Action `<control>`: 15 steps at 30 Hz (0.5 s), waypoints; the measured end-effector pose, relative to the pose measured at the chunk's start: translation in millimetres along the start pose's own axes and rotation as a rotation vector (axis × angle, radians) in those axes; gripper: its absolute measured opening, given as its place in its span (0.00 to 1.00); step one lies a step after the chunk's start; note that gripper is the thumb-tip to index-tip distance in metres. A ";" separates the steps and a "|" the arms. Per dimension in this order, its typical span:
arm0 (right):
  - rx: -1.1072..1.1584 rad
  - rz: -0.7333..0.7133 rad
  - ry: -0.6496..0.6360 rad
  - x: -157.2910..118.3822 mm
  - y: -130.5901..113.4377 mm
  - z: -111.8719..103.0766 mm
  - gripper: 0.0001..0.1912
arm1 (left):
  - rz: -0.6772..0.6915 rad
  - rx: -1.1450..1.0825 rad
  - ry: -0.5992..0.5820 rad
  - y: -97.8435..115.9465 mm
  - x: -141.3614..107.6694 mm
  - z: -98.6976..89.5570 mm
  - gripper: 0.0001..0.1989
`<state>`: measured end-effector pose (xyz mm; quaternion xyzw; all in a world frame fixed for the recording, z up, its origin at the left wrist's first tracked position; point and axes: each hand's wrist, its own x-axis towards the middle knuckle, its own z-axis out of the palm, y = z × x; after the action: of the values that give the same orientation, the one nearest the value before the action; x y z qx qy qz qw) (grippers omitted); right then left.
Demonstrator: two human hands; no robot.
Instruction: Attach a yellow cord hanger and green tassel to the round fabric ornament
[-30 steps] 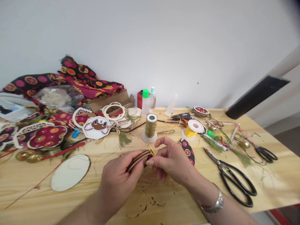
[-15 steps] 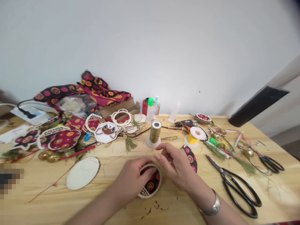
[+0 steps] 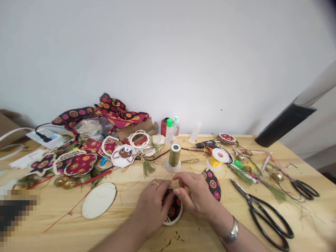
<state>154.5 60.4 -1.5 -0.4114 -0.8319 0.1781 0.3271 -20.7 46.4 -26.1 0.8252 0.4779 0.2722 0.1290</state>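
Observation:
A round ornament (image 3: 175,212) with a pale rim and dark patterned fabric lies at the front middle of the table. My left hand (image 3: 154,201) grips its left and upper part, a ring on one finger. Beside it on the right, my right hand (image 3: 193,192) has thumb and forefinger brought together at the ornament's top edge; a thin yellowish strand seems to show there, too small to make out. Behind the hands stands a spool of olive thread (image 3: 174,157). A dark patterned fabric piece (image 3: 213,183) lies partly behind my right hand.
Large black scissors (image 3: 270,217) lie at the right, with smaller scissors (image 3: 306,189) beyond. A yellow cord spool (image 3: 216,161) and a glue gun (image 3: 210,145) are behind my right hand. At the left are a white oval (image 3: 99,200), ornaments and fabric (image 3: 115,108).
The view has shifted slightly, so the table items sit lower. My left fingers have moved up over the ornament's top, and my right fingertips have come closer to them.

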 end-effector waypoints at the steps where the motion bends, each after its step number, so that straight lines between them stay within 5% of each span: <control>1: -0.008 -0.018 -0.001 -0.2 0.0 0.3 0.21 | 0.004 -0.002 0.012 -0.3 0.5 0.0 0.10; 8: 0.028 -0.094 -0.031 1.4 -3.0 0.5 0.16 | 0.029 0.013 0.197 -10.1 1.2 2.9 0.11; 15: -0.042 -0.152 -0.116 3.5 -6.2 0.2 0.11 | -0.101 0.004 0.320 -18.5 2.7 2.1 0.10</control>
<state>149.2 59.6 3.2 -0.3427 -0.8819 0.1586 0.2821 -31.8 58.2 -35.7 0.7465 0.5338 0.3922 0.0632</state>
